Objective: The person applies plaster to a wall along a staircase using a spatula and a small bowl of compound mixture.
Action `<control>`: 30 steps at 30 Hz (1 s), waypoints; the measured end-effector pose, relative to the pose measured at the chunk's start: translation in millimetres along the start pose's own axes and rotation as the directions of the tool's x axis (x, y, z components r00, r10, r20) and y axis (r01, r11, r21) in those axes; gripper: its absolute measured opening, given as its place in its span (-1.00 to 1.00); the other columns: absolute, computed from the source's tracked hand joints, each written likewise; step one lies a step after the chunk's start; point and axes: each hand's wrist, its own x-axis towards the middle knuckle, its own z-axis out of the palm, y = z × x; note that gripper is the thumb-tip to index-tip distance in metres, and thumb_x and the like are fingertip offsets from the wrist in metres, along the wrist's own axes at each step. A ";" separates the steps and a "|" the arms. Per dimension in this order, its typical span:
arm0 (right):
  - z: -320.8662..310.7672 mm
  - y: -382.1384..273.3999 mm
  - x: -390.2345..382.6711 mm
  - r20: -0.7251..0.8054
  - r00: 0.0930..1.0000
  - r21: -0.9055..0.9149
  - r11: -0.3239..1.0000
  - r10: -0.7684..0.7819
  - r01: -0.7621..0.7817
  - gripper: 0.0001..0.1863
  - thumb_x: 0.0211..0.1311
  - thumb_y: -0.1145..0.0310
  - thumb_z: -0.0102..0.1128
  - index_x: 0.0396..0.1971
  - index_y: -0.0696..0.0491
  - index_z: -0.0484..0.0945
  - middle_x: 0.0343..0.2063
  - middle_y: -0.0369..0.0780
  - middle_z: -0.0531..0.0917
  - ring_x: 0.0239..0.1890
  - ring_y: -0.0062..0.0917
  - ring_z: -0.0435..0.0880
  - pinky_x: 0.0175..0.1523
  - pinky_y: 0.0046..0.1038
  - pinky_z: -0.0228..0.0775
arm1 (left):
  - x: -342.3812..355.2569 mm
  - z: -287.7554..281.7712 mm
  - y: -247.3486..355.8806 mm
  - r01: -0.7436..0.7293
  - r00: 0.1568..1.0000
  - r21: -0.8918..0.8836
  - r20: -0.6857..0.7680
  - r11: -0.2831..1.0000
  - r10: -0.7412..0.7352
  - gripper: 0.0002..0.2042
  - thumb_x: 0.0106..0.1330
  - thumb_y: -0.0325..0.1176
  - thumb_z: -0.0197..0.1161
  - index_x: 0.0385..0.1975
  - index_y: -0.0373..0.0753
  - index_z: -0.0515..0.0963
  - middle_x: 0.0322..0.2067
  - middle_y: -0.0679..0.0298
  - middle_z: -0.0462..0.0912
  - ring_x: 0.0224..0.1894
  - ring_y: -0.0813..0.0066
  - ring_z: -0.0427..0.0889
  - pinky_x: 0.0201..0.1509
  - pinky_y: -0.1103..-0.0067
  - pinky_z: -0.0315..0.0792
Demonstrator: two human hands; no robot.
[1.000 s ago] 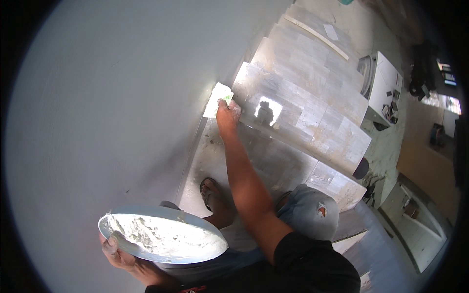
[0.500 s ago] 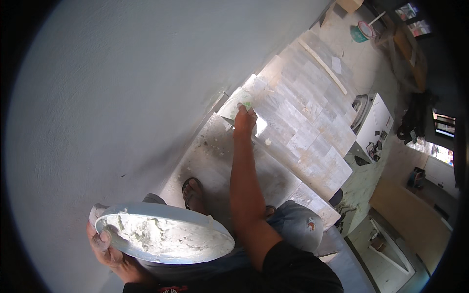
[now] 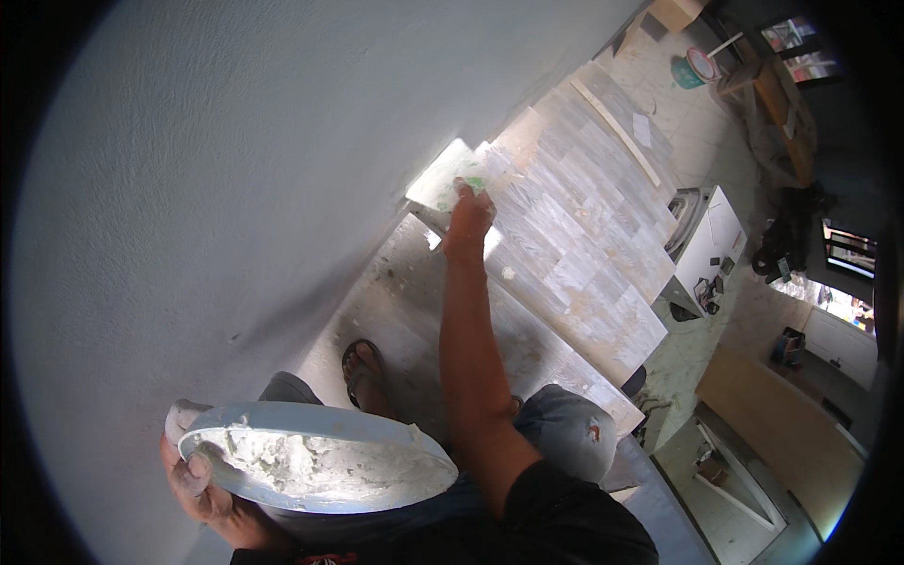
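My left hand (image 3: 196,476) grips the left rim of a light blue-grey oval basin (image 3: 325,415), thumb over the edge. White putty (image 3: 311,463) coats the inside, with thick lumps toward the left. The basin tilts toward me, low in front of my body. My right arm reaches forward, and my right hand (image 3: 471,212) is closed on a flat white putty spreader (image 3: 436,181) with green marks near the fingers. Its left edge lies at the grey wall (image 3: 235,169), just above the stairs; whether it touches cannot be made out.
Wood-patterned steps (image 3: 574,198) run along the wall, with a long wooden strip (image 3: 617,132) on them. My sandalled foot (image 3: 365,372) stands on a dusty landing. A green bucket (image 3: 692,71) sits at the far right. Right of the stairs stands a white cabinet (image 3: 716,235) with small objects on it.
My right hand has moved the spreader slightly up and left toward the wall, and its flat face now shows more fully. My left hand keeps hold of the basin, which has barely shifted.
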 end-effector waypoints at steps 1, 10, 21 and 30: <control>-4.1 -3.1 0.3 -0.002 1.000 0.021 1.000 -0.015 0.015 -0.60 0.06 0.20 0.14 -0.36 0.32 0.48 -0.34 0.01 0.54 -0.26 -0.23 0.48 -0.09 -0.31 0.27 | -0.4 1.7 2.6 0.006 1.000 0.003 -0.007 1.000 -0.006 -0.63 0.05 -0.25 0.20 -0.26 -0.39 0.33 -0.34 0.12 0.53 -0.30 0.44 0.56 -0.21 0.64 0.42; -2.6 3.1 14.2 0.075 0.982 0.006 0.985 -0.171 0.171 -0.69 0.10 0.26 0.11 -0.38 0.27 0.49 -0.42 -0.08 0.56 -0.36 -0.31 0.49 -0.17 -0.32 0.30 | -3.5 -6.7 0.8 -0.020 1.000 0.089 -0.008 0.996 0.021 -0.62 0.08 -0.19 0.16 -0.27 -0.39 0.34 -0.35 0.11 0.52 -0.33 0.44 0.55 -0.24 0.65 0.41; -0.1 14.4 -56.3 0.005 0.953 -0.124 0.945 -0.303 0.301 -0.54 0.15 0.15 0.04 -0.28 0.34 0.50 -0.28 0.16 0.54 -0.18 0.03 0.49 -0.03 -0.17 0.26 | 1.0 14.4 3.9 -0.035 0.998 0.069 -0.055 0.997 0.039 -0.61 0.04 -0.18 0.28 -0.34 -0.40 0.38 -0.42 0.11 0.57 -0.39 0.45 0.56 -0.29 0.65 0.40; -9.7 48.6 -22.0 -0.075 0.985 -0.198 0.971 -0.154 0.137 -0.59 0.14 0.17 0.06 -0.36 0.31 0.51 -0.29 0.15 0.53 -0.21 0.03 0.48 -0.05 -0.19 0.27 | -2.5 10.9 5.9 -0.074 0.993 0.140 -0.078 0.987 0.085 -0.56 0.06 -0.19 0.21 -0.24 -0.48 0.36 -0.31 0.02 0.54 -0.28 0.37 0.55 -0.17 0.58 0.39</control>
